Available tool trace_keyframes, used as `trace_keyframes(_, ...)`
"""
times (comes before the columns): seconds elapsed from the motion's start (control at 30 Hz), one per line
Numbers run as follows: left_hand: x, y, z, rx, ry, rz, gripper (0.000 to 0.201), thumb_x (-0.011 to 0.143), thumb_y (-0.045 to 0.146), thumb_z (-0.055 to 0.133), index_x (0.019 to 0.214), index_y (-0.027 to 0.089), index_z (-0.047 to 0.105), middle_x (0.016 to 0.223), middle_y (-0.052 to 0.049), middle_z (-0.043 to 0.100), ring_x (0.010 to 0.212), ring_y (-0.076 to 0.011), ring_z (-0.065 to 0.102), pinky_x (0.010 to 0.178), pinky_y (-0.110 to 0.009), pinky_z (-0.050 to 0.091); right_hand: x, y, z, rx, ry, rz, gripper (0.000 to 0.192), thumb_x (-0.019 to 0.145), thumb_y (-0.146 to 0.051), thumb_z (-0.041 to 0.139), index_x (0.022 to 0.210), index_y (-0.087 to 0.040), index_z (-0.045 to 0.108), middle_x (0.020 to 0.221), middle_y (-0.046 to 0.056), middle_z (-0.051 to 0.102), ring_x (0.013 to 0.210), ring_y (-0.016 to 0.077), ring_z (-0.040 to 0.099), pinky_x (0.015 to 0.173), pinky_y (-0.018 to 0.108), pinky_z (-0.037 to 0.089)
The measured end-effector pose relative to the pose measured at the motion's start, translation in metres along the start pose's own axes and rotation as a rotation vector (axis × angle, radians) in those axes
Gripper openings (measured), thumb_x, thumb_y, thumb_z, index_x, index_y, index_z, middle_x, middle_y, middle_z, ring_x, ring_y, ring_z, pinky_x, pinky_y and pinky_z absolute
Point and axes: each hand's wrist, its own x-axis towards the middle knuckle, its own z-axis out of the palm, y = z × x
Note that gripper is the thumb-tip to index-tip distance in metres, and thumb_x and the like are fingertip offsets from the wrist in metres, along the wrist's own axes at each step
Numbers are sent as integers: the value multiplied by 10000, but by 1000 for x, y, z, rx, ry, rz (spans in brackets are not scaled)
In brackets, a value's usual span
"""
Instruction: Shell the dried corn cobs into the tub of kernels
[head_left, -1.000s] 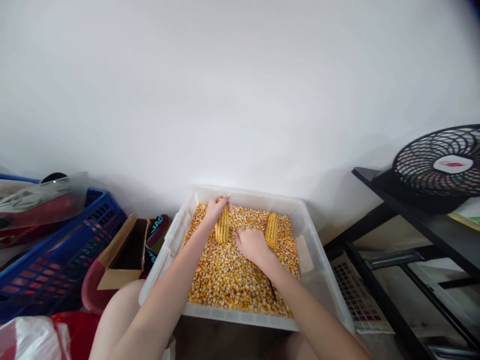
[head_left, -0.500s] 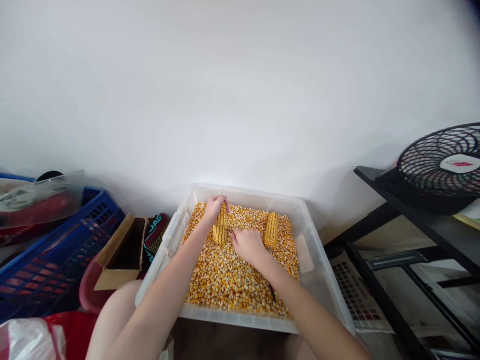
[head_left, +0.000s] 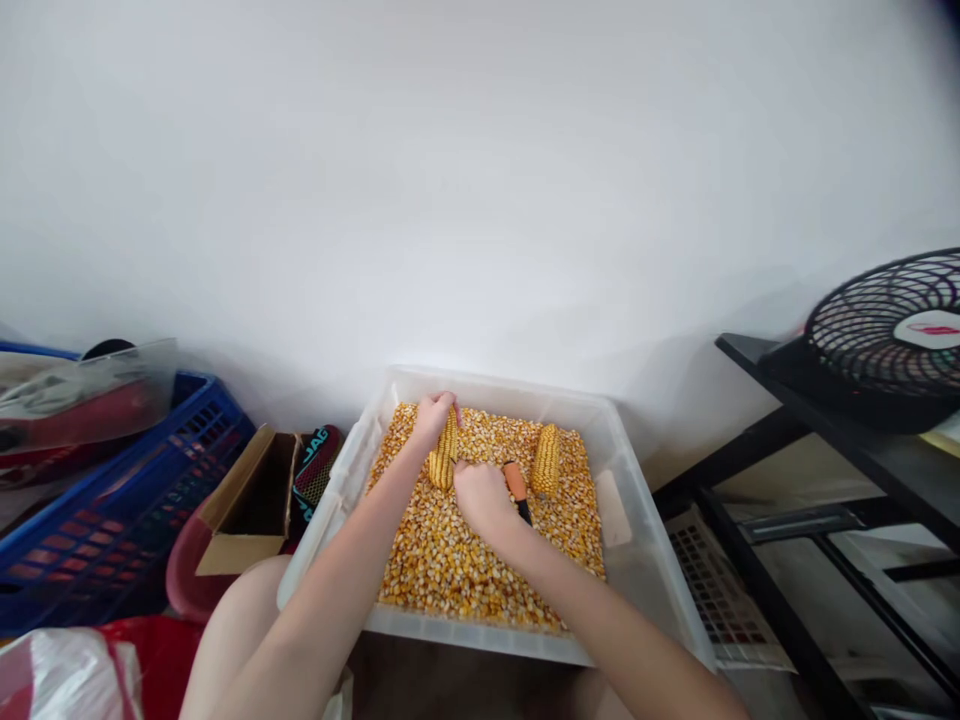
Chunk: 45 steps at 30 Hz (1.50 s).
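Note:
My left hand (head_left: 436, 412) is closed around the upper end of a yellow corn cob (head_left: 443, 462), which stands tilted over loose kernels. Against the cob's right side is my right hand (head_left: 480, 492), its fingers closed around a thin tool whose dark tip touches the cob. An orange-and-black handle (head_left: 516, 482) sticks out beside that hand; my fingers hide how it joins the tip. A second corn cob (head_left: 546, 462), still covered in kernels, lies to the right on the corn kernels (head_left: 442, 560) in a translucent plastic bin (head_left: 637, 560).
A white wall (head_left: 480, 200) rises behind the bin. On the left are a blue basket (head_left: 112, 520), an open cardboard box (head_left: 251, 500) and a pink basin (head_left: 191, 570). At right, a black rack (head_left: 832, 420) carries a fan (head_left: 900, 320).
My right hand has shifted slightly left and down along the cob and turned, bringing the orange-and-black handle into sight on its right. My left hand keeps its hold on the cob.

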Motion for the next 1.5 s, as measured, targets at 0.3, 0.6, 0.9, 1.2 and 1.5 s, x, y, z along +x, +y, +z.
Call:
trace_keyframes(0.3,-1,0,3,1,-11,-27,204,656,257,431,491,165,509,388,-5,510,379,-129,488,435,-230,395,3,3,5,20,-8,-2,222,816,-86,440,956,-82,612,822,174,674,789,197,656,692,263,477)
trace_keyframes(0.6,-15,8,13,208,-77,146,237,668,235,380,477,167,504,399,-4,509,419,-125,501,498,-229,397,-1,23,-4,16,-10,-94,275,864,-194,371,915,-140,636,822,144,676,781,222,650,671,291,466)
trace_keyframes(0.9,-30,-4,43,556,-240,295,276,717,288,397,489,171,500,448,-2,538,468,-130,509,519,-229,372,-1,55,-8,61,-44,-218,330,872,-283,378,876,-132,671,864,132,678,813,213,632,725,276,429)
trace_keyframes(1.2,-18,10,20,262,-193,168,279,698,287,379,476,163,495,409,-8,506,417,-125,499,506,-239,398,-1,59,-13,118,-81,-242,328,871,-359,401,841,-193,682,828,72,682,770,169,623,687,240,407)
trace_keyframes(1.5,-16,11,20,234,-199,137,266,689,293,389,478,168,492,396,-7,502,405,-131,505,502,-247,403,3,54,-14,102,-43,-163,364,901,-353,345,883,-190,669,865,78,677,804,172,618,726,247,403)
